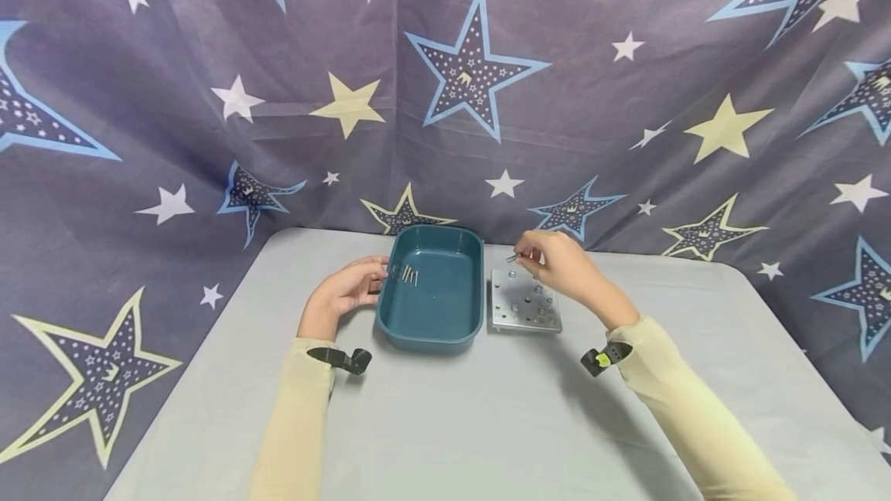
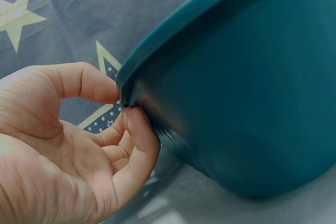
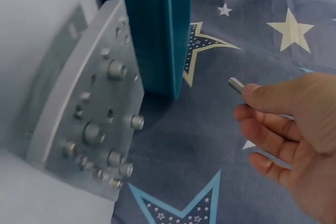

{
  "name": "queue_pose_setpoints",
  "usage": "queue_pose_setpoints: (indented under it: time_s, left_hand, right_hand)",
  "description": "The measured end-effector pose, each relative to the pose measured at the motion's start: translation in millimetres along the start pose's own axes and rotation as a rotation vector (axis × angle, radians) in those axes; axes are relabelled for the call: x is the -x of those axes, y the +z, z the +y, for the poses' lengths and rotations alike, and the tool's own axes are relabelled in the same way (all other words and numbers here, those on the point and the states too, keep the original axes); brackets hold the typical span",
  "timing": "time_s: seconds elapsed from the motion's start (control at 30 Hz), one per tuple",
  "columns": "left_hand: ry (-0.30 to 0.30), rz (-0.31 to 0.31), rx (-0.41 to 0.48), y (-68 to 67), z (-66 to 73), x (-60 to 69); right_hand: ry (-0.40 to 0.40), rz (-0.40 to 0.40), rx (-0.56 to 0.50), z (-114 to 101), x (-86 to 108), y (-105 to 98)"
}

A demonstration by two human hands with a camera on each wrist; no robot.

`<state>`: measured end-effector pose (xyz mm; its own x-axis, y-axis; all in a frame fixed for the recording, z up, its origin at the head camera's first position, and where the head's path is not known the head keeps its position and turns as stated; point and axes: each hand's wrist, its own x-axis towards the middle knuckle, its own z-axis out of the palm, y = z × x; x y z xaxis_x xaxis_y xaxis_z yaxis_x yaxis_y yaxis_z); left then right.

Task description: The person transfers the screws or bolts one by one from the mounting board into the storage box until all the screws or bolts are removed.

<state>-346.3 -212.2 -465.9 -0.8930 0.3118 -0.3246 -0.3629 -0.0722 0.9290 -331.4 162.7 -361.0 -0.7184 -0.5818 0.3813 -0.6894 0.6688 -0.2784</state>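
My left hand (image 1: 351, 287) pinches the left rim of a teal plastic tub (image 1: 435, 331); in the left wrist view, thumb and fingertips meet at the rim of the tub (image 2: 236, 87). Several slim metal screws (image 1: 409, 275) lie inside, near its left wall. A small threaded screw (image 3: 236, 85) sticks out between the thumb and fingers of my right hand (image 1: 553, 260), its head hidden by the grip. Just below that hand is a silver metal plate (image 1: 508, 304) with holes and several screw heads standing up from its face. The screw and plate are apart.
The tub and plate stand side by side on a white-covered table (image 1: 473, 424), with a narrow gap between them. Behind the table hangs a dark cloth (image 1: 445, 168) with a star pattern.
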Motion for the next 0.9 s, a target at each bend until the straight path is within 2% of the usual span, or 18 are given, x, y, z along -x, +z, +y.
queue_pose_setpoints:
  time_s: [0.13,0.43,0.63,0.9]
  left_hand:
    - [-0.008,0.006,0.003,0.7,0.7,-0.7]
    - [-0.013,0.009,0.005,1.2,0.8,-0.9]
    - [-0.008,0.005,0.007,0.8,0.6,0.1]
    - [-0.008,0.006,0.008,1.2,1.5,0.9]
  right_hand:
    - [-0.027,0.022,0.018,-6,-6.3,-1]
    - [-0.154,0.116,0.127,-22,-17.5,2]
    - [-0.186,0.114,0.184,-32,-24.8,4]
    - [-0.229,0.11,0.183,-45,-38.2,9]
